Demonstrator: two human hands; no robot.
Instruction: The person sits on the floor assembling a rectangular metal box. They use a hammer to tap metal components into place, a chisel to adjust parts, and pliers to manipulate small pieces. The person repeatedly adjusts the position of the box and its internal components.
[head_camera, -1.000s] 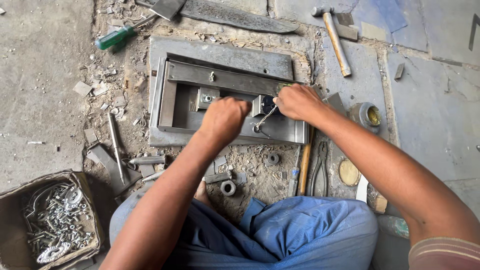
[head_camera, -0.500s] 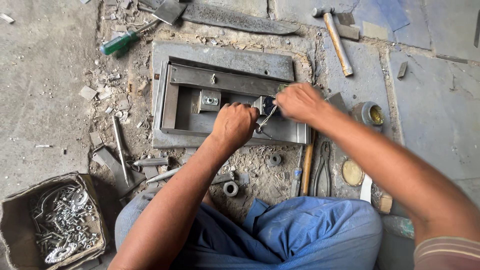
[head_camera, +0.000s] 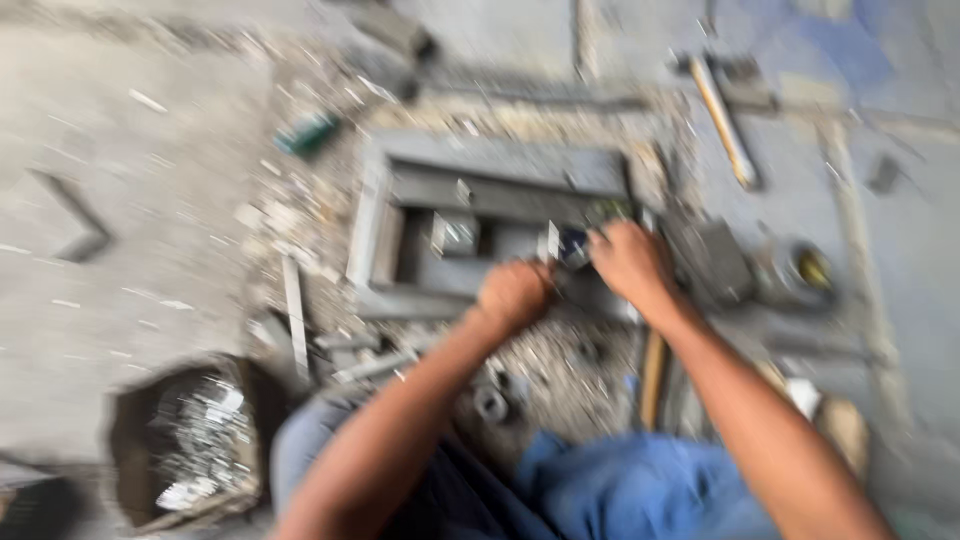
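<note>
The whole view has swung and smeared since half a second ago: the head camera is on the move, so the crisp edges of that moment are gone and the scene has slid down and right. What has not changed is the work. Both hands are still bunched together at the near right part of the grey rectangular metal frame (head_camera: 372, 215) lying flat on the dusty concrete floor (head_camera: 130, 200), so the fiddly job at that spot looks to be carrying on, not finished.

The frame itself reads as a heavy grey steel block with raised walls and a sunken middle, a small shiny square fitting (head_camera: 455, 235) sitting loose inside it to the left of the hands.

The left hand (head_camera: 515, 295) is curled into a fist on the frame's near edge; what it pinches is lost in the blur. The right hand (head_camera: 630, 265) is closed too, fingers pressed against a small dark metal piece (head_camera: 572, 243) between the two hands. Whether it truly grips it, I cannot tell.

Round about: a brown cardboard box of bright metal scraps (head_camera: 195, 445) at lower left, a wooden-handled hammer (head_camera: 722, 120) upper right, a green-handled screwdriver (head_camera: 308, 133) upper left, small steel nuts (head_camera: 490, 403) by the blue-clad knees.
</note>
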